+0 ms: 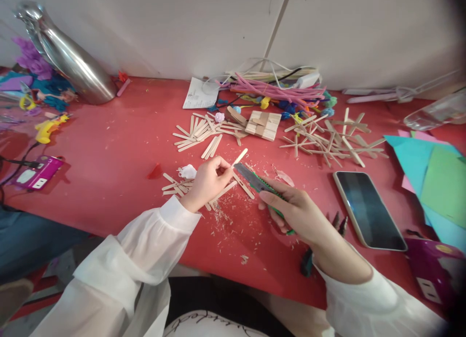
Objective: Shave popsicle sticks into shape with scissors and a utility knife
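Pinched between the fingertips of my left hand (212, 178) is a pale wooden craft stick (241, 156), its far end pointing up and right. My right hand (291, 204) is wrapped round a green utility knife (267, 189), and its extended grey blade (248, 175) reaches the stick close to my left fingers. Wood shavings (233, 220) are scattered on the red table under both hands. Beneath and beside my left hand lie loose craft sticks (174, 184); another stick with a slot (244, 187) lies just below the blade.
Behind my hands are more craft sticks (196, 133), a bundled stack of sticks (269, 128) and star-shaped stick pieces (327, 140). A phone (369, 210) and pliers (307, 261) lie to the right. A steel jug (73, 60) stands at the back left, with a purple power strip (38, 173) nearer.
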Motion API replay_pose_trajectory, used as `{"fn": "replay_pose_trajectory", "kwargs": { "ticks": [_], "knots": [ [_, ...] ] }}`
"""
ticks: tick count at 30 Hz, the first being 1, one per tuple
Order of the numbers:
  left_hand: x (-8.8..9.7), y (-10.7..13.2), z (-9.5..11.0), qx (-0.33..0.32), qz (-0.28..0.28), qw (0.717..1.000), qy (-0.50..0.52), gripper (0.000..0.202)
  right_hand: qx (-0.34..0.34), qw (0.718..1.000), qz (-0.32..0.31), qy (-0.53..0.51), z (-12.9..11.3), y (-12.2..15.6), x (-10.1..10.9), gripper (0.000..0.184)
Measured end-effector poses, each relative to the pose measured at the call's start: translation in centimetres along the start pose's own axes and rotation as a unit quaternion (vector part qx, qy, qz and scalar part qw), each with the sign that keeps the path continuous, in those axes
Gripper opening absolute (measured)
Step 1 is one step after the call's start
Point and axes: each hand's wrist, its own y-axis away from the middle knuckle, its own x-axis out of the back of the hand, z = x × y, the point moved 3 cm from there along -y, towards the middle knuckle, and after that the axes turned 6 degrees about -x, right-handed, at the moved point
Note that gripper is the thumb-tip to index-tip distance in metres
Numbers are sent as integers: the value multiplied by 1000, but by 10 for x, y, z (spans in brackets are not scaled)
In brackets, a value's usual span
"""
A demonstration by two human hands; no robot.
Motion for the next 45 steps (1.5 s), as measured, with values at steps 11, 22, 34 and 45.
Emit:
{"fn": "replay_pose_trajectory", "kwargs": {
  "ticks": [11, 22, 34, 45],
  "knots": [
    [5, -3, 0, -6, 33, 999, -2, 11, 56, 993, 79, 69, -2, 6, -4, 55],
    [1, -1, -2, 20, 8, 999, 36, 12, 69, 984, 83, 141, 0, 8, -5, 55],
    [1, -1, 1, 4, 22, 999, 39, 13, 79, 982, 87, 148, -2, 10, -5, 49],
    [2, 0, 7, -37, 27, 998, -41, 14, 36, 995, 51, 72, 0, 7, -6, 54]
  ]
}}
